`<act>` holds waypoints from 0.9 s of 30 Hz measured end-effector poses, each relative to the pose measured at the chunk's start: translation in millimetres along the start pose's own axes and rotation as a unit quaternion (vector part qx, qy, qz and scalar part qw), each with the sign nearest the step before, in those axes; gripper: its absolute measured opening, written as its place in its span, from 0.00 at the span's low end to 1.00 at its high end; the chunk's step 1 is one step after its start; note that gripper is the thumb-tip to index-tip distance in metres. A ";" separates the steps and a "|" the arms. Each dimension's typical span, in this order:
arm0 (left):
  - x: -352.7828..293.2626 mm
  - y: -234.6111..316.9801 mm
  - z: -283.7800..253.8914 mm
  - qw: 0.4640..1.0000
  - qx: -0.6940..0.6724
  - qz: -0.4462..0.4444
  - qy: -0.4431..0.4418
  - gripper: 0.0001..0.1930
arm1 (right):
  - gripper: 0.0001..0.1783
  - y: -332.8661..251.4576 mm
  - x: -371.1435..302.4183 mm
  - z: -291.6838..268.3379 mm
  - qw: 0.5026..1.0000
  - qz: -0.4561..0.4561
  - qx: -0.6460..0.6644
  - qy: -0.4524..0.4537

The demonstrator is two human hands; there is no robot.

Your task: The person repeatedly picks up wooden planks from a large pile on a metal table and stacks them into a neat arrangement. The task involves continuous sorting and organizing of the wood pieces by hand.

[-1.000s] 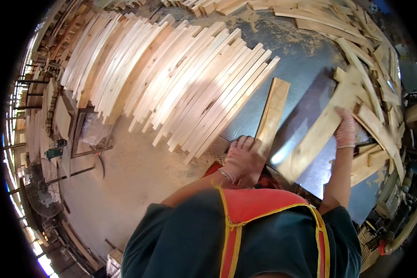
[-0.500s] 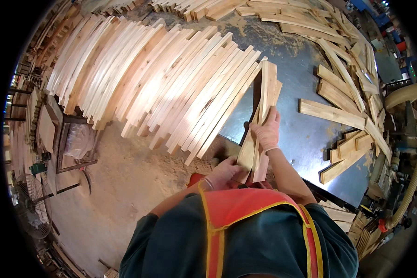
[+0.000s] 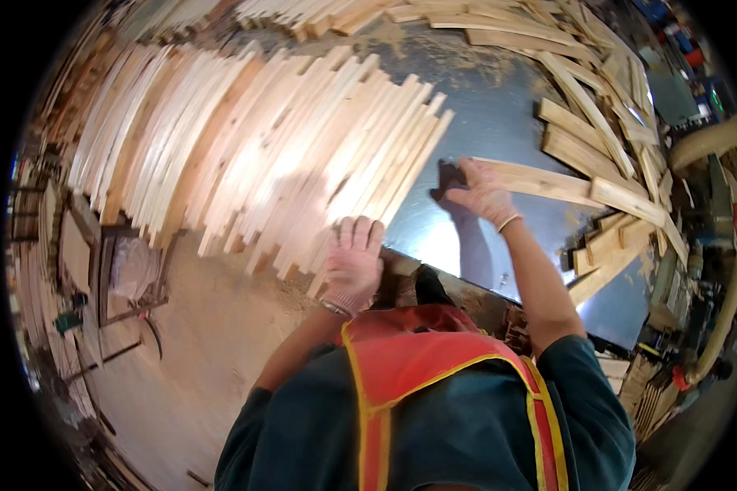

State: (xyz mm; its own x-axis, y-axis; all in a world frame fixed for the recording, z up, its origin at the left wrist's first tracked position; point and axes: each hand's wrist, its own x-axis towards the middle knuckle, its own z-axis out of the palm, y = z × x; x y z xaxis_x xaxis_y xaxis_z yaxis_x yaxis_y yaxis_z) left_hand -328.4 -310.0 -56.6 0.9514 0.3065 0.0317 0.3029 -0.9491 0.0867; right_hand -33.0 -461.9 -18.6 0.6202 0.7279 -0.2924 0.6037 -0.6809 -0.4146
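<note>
Your wooden plank (image 3: 540, 181) looks pale, straight-edged; your right hand (image 3: 485, 196) has shifted to its end, fingers' grip unclear; your left hand (image 3: 354, 266), fingers extended, now overlaps the slats (image 3: 221, 131).

Two hands (image 3: 354, 266), one red apron (image 3: 426, 364) and dozens of wooden boards (image 3: 544, 183) are visible.

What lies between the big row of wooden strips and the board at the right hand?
Glossy metal tabletop with a dark shadow or reflection; the head view shows it.
</note>
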 end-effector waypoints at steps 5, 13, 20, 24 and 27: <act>15.7 20.8 -17.5 1.000 -0.001 -0.004 -0.013 0.37 | 0.40 123.2 -20.6 -50.7 0.961 0.081 -0.261 0.036; 68.5 117.5 0.2 0.985 -0.089 0.084 -0.121 0.52 | 0.37 129.3 -56.3 -59.7 0.961 0.069 -0.163 0.213; 100.2 120.5 31.5 0.969 -0.073 0.064 -0.228 0.51 | 0.55 324.8 -69.3 -32.8 0.526 0.406 0.459 0.590; 99.8 103.0 7.0 0.947 -0.233 -0.035 -0.218 0.41 | 0.58 311.2 -73.7 -26.5 0.468 0.243 0.637 0.563; 88.3 84.7 -38.3 0.826 -0.476 -0.172 -0.248 0.34 | 0.54 179.5 -93.7 -52.6 0.519 0.190 0.695 0.460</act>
State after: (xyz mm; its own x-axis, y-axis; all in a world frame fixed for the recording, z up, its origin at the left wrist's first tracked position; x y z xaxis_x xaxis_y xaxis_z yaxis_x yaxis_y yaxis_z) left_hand -220.9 -360.5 -8.4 0.7961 0.2542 -0.5492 0.6027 -0.2515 0.7573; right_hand 43.6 -656.7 -20.3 0.9246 -0.2194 -0.3114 -0.1985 0.4201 -0.8855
